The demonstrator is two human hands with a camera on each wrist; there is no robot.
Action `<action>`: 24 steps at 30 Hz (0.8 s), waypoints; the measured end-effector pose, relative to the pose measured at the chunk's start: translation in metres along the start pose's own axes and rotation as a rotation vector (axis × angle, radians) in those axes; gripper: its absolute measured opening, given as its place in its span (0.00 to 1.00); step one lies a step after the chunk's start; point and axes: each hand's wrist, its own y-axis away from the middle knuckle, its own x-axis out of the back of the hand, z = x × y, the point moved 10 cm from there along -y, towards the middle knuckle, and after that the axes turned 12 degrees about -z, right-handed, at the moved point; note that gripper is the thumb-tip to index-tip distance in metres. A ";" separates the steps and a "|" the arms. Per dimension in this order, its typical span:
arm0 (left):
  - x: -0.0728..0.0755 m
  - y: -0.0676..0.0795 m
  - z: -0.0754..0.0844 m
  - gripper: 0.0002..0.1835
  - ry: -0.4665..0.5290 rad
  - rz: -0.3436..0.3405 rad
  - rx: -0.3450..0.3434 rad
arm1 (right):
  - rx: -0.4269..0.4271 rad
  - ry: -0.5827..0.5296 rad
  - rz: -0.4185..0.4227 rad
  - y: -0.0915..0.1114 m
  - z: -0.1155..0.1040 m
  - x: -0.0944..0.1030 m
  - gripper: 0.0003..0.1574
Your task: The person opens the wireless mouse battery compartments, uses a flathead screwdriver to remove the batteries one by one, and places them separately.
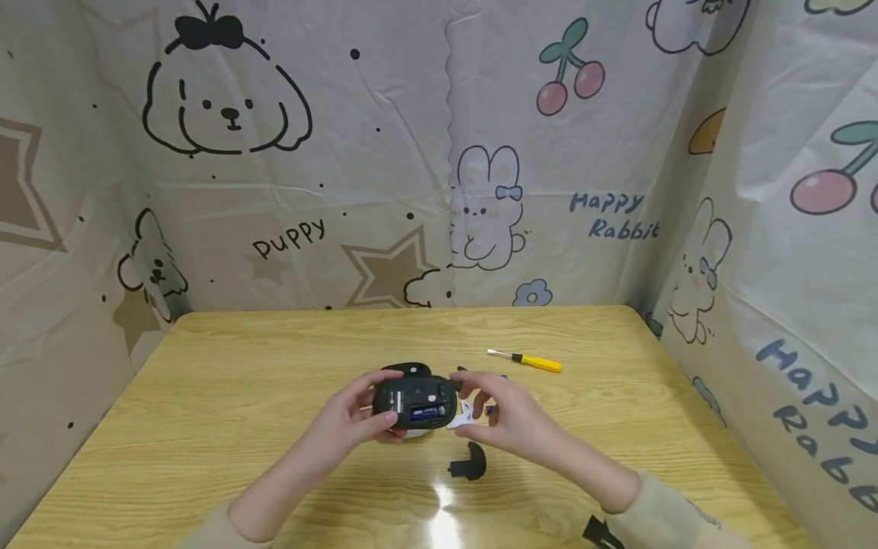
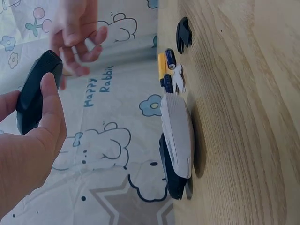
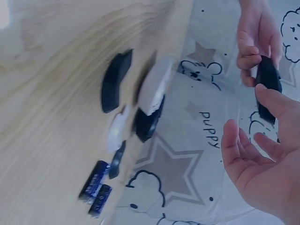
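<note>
My left hand (image 1: 357,408) holds a black computer mouse (image 1: 401,398), underside facing up, between thumb and fingers above the table. Its battery compartment is uncovered, with a blue battery (image 1: 427,412) lying inside. My right hand (image 1: 511,415) is beside the mouse's right end, fingers loosely bent; the left wrist view shows nothing in its grasp. Below the hands lies a curved black cover (image 1: 473,463). A white cover piece (image 3: 117,129), a small dark piece (image 3: 117,161) and two loose blue batteries (image 3: 93,182) lie nearby, partly hidden by my right hand in the head view.
A white mouse (image 2: 178,136) rests on the wooden table (image 1: 274,351), with another black mouse-like body (image 2: 171,171) next to it. Farther back lies a yellow-handled screwdriver (image 1: 542,363). Printed cloth (image 1: 384,168) surrounds the table at the back and sides.
</note>
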 end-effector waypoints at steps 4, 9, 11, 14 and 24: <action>-0.005 -0.003 -0.002 0.31 0.002 -0.016 0.010 | 0.036 -0.032 0.013 0.000 -0.010 0.003 0.45; -0.008 -0.006 -0.008 0.34 0.018 -0.012 0.038 | 0.056 -0.046 0.019 -0.001 -0.015 0.003 0.44; -0.007 -0.006 -0.009 0.37 -0.004 0.004 0.043 | 0.055 -0.045 0.021 -0.001 -0.015 0.003 0.44; -0.005 -0.006 -0.009 0.40 -0.065 0.036 0.047 | 0.056 -0.044 0.020 -0.001 -0.015 0.002 0.43; -0.004 -0.007 -0.001 0.39 -0.236 0.099 -0.007 | 0.084 -0.023 0.023 -0.002 -0.016 0.003 0.43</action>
